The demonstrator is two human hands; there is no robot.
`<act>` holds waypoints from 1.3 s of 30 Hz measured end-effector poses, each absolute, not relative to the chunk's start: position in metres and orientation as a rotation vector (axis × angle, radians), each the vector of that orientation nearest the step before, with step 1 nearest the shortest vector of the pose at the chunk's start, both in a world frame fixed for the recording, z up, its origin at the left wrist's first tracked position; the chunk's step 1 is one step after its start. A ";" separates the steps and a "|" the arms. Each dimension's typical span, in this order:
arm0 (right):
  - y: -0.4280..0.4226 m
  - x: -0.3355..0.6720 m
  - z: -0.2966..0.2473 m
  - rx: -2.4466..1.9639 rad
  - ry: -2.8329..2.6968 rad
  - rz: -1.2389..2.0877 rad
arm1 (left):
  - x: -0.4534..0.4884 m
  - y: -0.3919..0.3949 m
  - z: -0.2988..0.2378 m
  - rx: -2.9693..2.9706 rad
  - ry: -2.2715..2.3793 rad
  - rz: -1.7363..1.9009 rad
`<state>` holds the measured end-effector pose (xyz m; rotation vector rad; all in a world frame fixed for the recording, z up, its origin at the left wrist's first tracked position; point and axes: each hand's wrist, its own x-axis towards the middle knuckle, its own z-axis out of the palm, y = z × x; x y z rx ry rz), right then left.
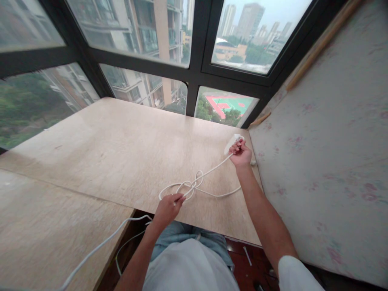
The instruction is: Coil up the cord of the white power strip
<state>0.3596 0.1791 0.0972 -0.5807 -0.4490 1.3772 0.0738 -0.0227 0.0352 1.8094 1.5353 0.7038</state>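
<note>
A white cable (216, 166) stretches between my two hands over the wooden tabletop (127, 141). Near the front edge, my left hand (169, 208) pinches the cable beside a loose tangle of loops. My right hand (241, 153) is closed around the cable farther back, close to the wall. Partly hidden behind those fingers is a white object (230, 143), whose kind I cannot make out. A slack length of the cable curves from the loops toward my right forearm.
Another white cable (100, 244) runs over the lower left board (45, 218) and drops at its edge. Dark-framed windows (194, 76) border the tabletop at the back. A papered wall (327, 161) rises on the right. Dark red flooring (242, 258) shows below.
</note>
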 end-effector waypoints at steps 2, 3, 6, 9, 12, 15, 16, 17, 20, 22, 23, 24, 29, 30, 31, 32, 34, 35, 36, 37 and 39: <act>0.186 0.376 0.098 -0.606 -0.432 1.425 | 0.060 -0.020 0.031 1.806 1.571 0.763; 0.191 0.384 0.100 -0.628 -0.432 1.434 | 0.053 -0.019 0.028 1.803 1.595 0.787; 0.209 0.413 0.109 -0.700 -0.472 1.383 | 0.038 -0.015 0.018 1.774 1.660 0.863; 0.226 0.443 0.120 -0.775 -0.509 1.351 | 0.025 -0.012 0.009 1.654 1.748 0.957; 0.238 0.466 0.128 -0.872 -0.571 1.315 | 0.013 -0.010 0.000 1.438 1.879 1.054; 0.242 0.478 0.127 -0.968 -0.640 1.302 | 0.006 -0.007 -0.006 1.302 1.967 1.130; 0.242 0.478 0.125 -0.996 -0.655 1.300 | 0.005 -0.006 -0.007 1.285 1.981 1.146; 0.241 0.478 0.123 -1.022 -0.664 1.294 | 0.004 -0.005 -0.008 1.275 1.986 1.156; 0.238 0.471 0.113 -1.078 -0.669 1.268 | 0.004 -0.004 -0.010 1.288 1.958 1.169; 0.237 0.464 0.107 -1.091 -0.672 1.267 | 0.004 -0.005 -0.011 1.314 1.925 1.180; 0.237 0.460 0.104 -1.089 -0.678 1.273 | 0.004 -0.006 -0.011 1.324 1.912 1.185; 0.237 0.455 0.101 -1.084 -0.687 1.279 | 0.004 -0.006 -0.011 1.332 1.901 1.189; 0.240 0.423 0.094 -1.046 -0.754 1.322 | 0.005 -0.009 -0.010 1.343 1.881 1.199; 0.241 0.414 0.093 -1.041 -0.768 1.335 | 0.006 -0.009 -0.011 1.342 1.879 1.203; 0.241 0.404 0.092 -1.038 -0.780 1.352 | 0.006 -0.009 -0.011 1.339 1.877 1.206; 0.241 0.394 0.091 -1.036 -0.790 1.369 | 0.007 -0.009 -0.011 1.332 1.875 1.210; 0.240 0.371 0.088 -1.040 -0.801 1.410 | 0.008 -0.008 -0.012 1.315 1.873 1.219; 0.239 0.360 0.086 -1.045 -0.804 1.428 | 0.009 -0.008 -0.012 1.308 1.874 1.222; 0.238 0.348 0.083 -1.054 -0.805 1.447 | 0.009 -0.008 -0.012 1.303 1.876 1.224; 0.237 0.337 0.079 -1.065 -0.805 1.464 | 0.010 -0.008 -0.012 1.299 1.877 1.224; 0.234 0.314 0.069 -1.094 -0.806 1.503 | 0.010 -0.009 -0.013 1.287 1.877 1.216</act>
